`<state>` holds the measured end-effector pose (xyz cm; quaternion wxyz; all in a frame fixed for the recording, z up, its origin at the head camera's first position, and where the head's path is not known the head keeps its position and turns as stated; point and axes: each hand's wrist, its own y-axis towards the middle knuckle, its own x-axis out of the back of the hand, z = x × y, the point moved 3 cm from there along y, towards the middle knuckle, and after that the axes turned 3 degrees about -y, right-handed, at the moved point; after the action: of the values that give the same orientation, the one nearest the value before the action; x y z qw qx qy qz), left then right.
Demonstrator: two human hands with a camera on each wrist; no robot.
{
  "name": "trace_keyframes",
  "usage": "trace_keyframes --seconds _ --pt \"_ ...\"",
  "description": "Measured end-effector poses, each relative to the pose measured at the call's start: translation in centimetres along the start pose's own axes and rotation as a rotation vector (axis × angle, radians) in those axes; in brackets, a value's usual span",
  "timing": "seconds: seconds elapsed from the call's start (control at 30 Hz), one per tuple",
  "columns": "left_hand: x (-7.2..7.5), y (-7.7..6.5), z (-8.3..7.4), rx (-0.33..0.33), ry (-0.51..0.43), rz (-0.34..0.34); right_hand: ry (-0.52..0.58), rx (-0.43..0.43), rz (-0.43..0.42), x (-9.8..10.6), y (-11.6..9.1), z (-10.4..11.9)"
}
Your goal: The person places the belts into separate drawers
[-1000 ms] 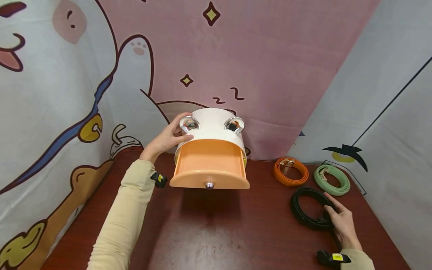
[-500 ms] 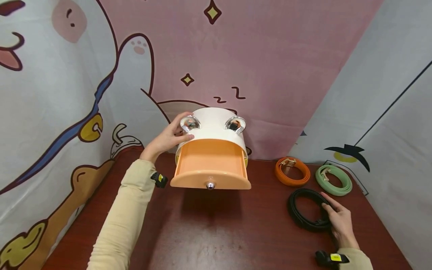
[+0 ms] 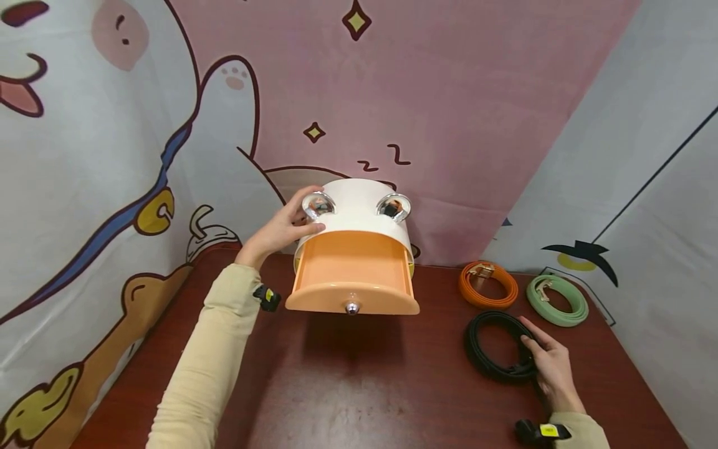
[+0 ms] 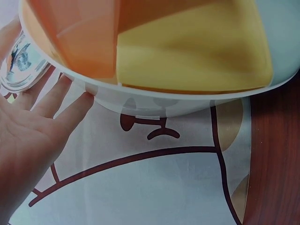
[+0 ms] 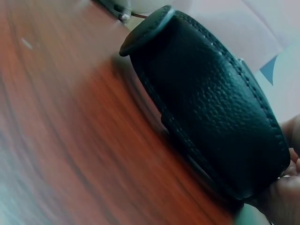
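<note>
A white rounded storage box with two shiny silver eyes stands near the wall, its orange drawer pulled out. My left hand holds the box's left side, thumb at the front and fingers around the left eye. In the left wrist view, fingertips press against the white shell, and the yellow lower part shows inside. At the right, my right hand pinches a coiled black belt by its right side. Stitched edges and grained leather of this belt fill the right wrist view, just over the wooden table.
Two more coiled belts lie at the table's back right: an orange one and a light green one. The reddish-brown table meets a cartoon-printed cloth behind. A silver knob juts from the drawer's front.
My right hand has shifted left, bringing the black belt closer to the drawer and away from the green belt. My left hand keeps its place on the box.
</note>
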<state>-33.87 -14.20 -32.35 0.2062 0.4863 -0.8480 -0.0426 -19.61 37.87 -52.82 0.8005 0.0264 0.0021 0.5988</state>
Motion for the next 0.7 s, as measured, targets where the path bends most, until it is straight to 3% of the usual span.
trace_keyframes --seconds 0.57,0.7 --pt "0.0 -0.1 0.0 -0.007 -0.020 0.003 -0.039 -0.007 0.059 -3.7 -0.5 0.4" --pt "0.0 -0.1 -0.1 -0.007 -0.009 -0.002 -0.107 -0.024 0.060 -4.3 -0.7 0.8"
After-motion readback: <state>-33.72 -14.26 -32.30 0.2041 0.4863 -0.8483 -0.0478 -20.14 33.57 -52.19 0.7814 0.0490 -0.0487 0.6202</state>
